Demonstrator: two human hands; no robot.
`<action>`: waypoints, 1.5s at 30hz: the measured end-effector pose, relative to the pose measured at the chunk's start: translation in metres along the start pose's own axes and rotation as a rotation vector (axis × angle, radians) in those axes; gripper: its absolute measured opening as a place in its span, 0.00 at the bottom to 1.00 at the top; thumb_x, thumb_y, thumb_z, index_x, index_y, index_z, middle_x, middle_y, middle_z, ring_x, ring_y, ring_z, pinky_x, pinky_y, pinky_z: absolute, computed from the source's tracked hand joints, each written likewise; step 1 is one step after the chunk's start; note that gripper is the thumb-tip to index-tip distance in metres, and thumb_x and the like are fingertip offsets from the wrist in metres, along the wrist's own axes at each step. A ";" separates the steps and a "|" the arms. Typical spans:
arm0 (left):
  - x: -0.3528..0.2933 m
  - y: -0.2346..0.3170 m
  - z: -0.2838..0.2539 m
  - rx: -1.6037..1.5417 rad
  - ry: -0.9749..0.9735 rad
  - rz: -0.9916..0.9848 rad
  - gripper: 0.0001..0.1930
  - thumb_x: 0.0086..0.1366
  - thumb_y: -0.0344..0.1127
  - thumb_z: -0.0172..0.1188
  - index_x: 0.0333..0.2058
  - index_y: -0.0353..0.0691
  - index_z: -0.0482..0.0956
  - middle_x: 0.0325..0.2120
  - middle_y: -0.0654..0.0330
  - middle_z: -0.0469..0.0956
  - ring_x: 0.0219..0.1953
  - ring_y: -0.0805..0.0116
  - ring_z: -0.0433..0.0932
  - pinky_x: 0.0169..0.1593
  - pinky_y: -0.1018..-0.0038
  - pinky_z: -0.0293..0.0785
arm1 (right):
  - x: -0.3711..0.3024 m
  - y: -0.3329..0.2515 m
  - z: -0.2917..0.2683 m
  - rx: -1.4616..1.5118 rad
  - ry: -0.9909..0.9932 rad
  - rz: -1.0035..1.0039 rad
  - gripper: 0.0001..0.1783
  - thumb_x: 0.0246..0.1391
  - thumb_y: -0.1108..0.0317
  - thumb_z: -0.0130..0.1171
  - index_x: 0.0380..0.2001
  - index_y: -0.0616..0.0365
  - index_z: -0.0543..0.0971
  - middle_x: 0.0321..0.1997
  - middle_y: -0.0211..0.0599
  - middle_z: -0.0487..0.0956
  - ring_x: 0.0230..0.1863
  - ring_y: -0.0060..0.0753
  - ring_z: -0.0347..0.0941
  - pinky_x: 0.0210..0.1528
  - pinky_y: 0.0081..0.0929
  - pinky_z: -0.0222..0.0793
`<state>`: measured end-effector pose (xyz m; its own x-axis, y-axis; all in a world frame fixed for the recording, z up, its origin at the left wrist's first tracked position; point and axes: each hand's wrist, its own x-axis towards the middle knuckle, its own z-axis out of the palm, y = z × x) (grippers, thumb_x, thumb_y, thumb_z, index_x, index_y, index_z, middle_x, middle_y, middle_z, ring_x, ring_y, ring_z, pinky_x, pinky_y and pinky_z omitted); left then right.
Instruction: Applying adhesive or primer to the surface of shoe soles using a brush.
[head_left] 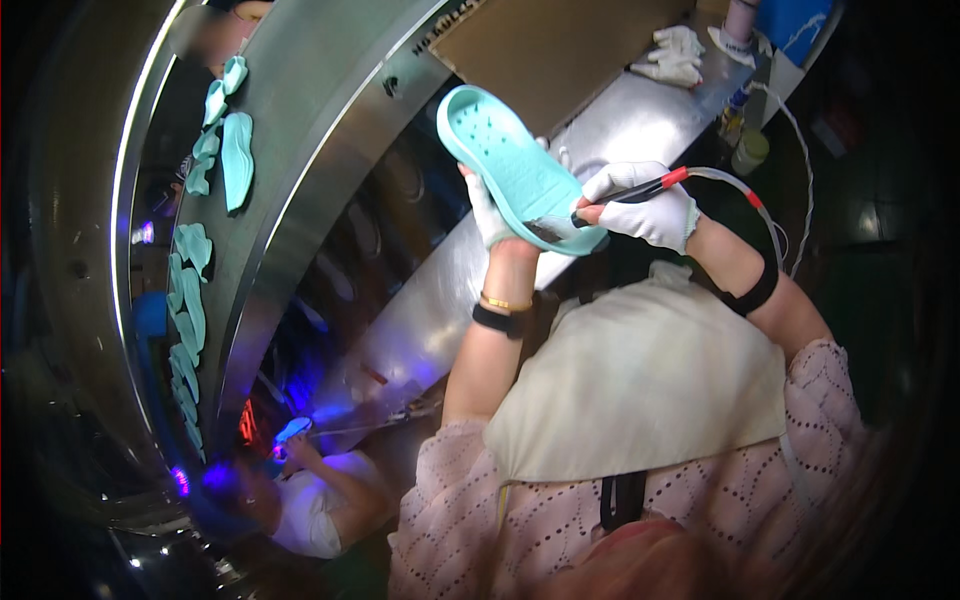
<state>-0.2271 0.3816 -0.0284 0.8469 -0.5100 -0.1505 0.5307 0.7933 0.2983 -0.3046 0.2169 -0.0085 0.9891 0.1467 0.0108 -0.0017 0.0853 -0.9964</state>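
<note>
My left hand point(488, 212), in a white glove with bare fingertips, holds a turquoise shoe sole point(515, 160) from its underside and edge. Small holes dot the sole's far end, and its inner face is turned up toward me. In my gloved right hand point(645, 212) is a slim black brush point(650, 187) with red bands, pinched between thumb and fingers. A hose trails from the brush's back end. Its pale bristles point(555, 228) appear to touch the inside of the sole at the near end. Part of my left hand's fingers is hidden behind the sole.
A shiny metal bench point(420, 290) runs beneath my hands. Left of it, a conveyor point(290, 110) carries turquoise soles point(237, 160) and shoe pieces. Beyond stand a cardboard box point(550, 45), white gloves point(673, 58) and a jar point(750, 152). A co-worker point(330, 500) holds a blue-lit piece at lower left.
</note>
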 end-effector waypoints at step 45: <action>0.004 0.043 0.001 0.435 -0.019 -0.350 0.25 0.64 0.50 0.43 0.50 0.36 0.68 0.43 0.54 0.74 0.43 0.61 0.75 0.47 0.68 0.71 | 0.012 -0.002 0.012 -0.120 -0.280 -0.265 0.13 0.36 0.79 0.66 0.30 0.61 0.77 0.34 0.33 0.78 0.36 0.24 0.74 0.41 0.21 0.70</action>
<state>-0.2006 0.4134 -0.0151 0.6197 -0.7274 -0.2946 0.7144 0.3674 0.5956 -0.2942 0.2301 -0.0050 0.8747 0.3990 0.2750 0.2819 0.0428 -0.9585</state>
